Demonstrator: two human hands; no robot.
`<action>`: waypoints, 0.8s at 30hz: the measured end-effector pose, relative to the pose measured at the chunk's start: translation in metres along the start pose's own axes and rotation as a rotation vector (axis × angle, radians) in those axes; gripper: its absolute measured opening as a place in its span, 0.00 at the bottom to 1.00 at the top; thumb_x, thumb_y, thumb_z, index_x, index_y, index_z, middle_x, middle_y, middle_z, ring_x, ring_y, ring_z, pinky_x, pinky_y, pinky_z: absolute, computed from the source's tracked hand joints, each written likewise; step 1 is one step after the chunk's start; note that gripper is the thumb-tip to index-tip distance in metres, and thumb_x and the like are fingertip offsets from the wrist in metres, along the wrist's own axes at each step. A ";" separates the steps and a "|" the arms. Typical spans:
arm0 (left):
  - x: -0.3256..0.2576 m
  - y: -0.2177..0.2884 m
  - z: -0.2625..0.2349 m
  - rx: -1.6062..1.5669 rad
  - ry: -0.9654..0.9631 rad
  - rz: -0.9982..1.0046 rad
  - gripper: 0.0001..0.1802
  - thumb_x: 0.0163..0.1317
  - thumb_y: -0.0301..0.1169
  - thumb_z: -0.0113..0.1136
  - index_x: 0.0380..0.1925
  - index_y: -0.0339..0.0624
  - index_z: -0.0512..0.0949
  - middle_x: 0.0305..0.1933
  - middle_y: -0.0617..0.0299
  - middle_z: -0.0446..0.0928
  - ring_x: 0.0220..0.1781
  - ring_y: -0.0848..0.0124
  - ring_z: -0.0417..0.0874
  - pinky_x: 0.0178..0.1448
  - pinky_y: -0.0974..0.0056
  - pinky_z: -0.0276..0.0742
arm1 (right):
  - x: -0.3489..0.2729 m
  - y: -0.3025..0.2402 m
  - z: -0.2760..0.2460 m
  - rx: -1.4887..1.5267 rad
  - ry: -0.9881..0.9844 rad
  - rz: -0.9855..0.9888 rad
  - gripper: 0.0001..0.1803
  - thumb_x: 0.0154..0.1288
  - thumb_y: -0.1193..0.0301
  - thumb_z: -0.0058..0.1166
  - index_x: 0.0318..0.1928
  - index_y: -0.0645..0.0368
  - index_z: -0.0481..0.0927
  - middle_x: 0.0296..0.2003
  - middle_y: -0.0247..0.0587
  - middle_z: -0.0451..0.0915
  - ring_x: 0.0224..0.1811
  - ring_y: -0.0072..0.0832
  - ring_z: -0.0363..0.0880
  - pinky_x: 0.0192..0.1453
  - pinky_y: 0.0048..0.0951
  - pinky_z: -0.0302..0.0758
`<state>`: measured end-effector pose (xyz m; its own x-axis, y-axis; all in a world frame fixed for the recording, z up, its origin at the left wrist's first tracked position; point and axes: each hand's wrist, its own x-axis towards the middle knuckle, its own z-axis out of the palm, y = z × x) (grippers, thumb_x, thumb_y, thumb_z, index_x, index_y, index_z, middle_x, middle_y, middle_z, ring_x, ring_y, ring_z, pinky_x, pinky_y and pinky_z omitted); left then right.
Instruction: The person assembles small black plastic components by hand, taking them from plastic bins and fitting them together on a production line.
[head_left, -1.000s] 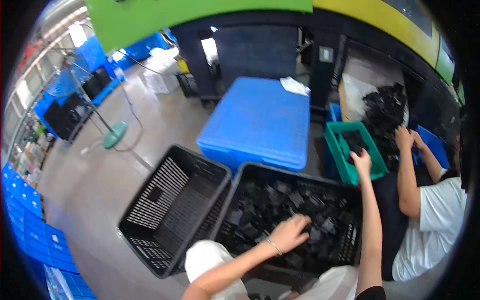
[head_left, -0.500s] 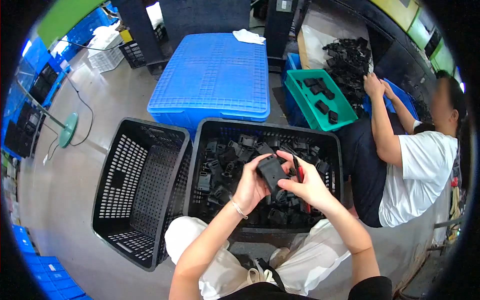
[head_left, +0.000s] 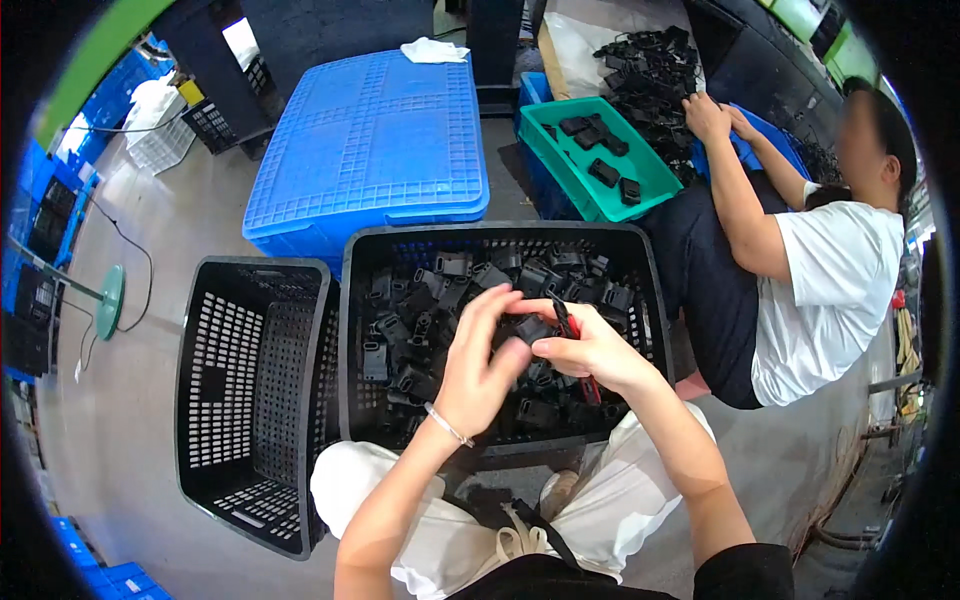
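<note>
Over a black crate [head_left: 352,300] full of black plastic parts, my two hands meet. Between thumb and fingers my right hand [head_left: 600,348] grips a black plastic housing [head_left: 533,328]. The same hand also keeps a slim red-and-black tool [head_left: 563,314], whose exact kind I cannot make out; its red end shows below the palm. My left hand [head_left: 478,362] has its fingers stretched and apart from the thumb, close beside the housing. That thumb is slightly blurred, and whether it touches the housing is unclear. Loose housings [head_left: 405,335] lie piled underneath.
Left of the full crate stands a second black crate [head_left: 318,400], with no parts showing inside. A large blue lidded bin [head_left: 365,150] is behind. At the back right, a green tray [head_left: 640,175] holds several black parts; a co-worker [head_left: 820,250] sits beside it, handling a dark pile [head_left: 650,80].
My view has shifted, so the surroundings sit further left. My left hand has loosened from the housing and its fingers have straightened. The housing has been turned in my right hand.
</note>
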<state>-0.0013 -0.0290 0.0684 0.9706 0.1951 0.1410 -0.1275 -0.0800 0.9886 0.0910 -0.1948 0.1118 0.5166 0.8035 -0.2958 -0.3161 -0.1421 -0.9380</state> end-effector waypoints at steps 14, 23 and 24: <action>0.000 0.000 0.015 0.137 0.127 -0.003 0.17 0.44 0.20 0.60 0.37 0.36 0.71 0.29 0.54 0.75 0.31 0.65 0.79 0.39 0.66 0.75 | -0.017 -0.001 0.004 -0.922 0.193 -0.462 0.17 0.57 0.68 0.61 0.40 0.62 0.68 0.35 0.46 0.68 0.30 0.43 0.75 0.32 0.36 0.75; -0.005 0.001 0.017 0.251 0.139 0.043 0.23 0.41 0.18 0.61 0.41 0.38 0.70 0.35 0.52 0.75 0.35 0.55 0.79 0.41 0.62 0.75 | -0.021 -0.002 0.015 -1.054 0.234 -0.691 0.10 0.57 0.70 0.61 0.36 0.63 0.79 0.23 0.42 0.75 0.22 0.39 0.77 0.24 0.35 0.73; -0.005 0.001 0.018 0.251 0.144 0.058 0.23 0.41 0.18 0.61 0.42 0.38 0.70 0.35 0.52 0.74 0.36 0.54 0.79 0.42 0.62 0.75 | -0.022 -0.002 0.014 -1.053 0.236 -0.689 0.10 0.57 0.70 0.61 0.36 0.63 0.79 0.23 0.42 0.75 0.22 0.39 0.77 0.24 0.35 0.73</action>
<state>-0.0022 -0.0479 0.0675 0.9218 0.3188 0.2205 -0.1097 -0.3309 0.9373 0.0688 -0.2042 0.1225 0.4837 0.7870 0.3829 0.7957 -0.2132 -0.5670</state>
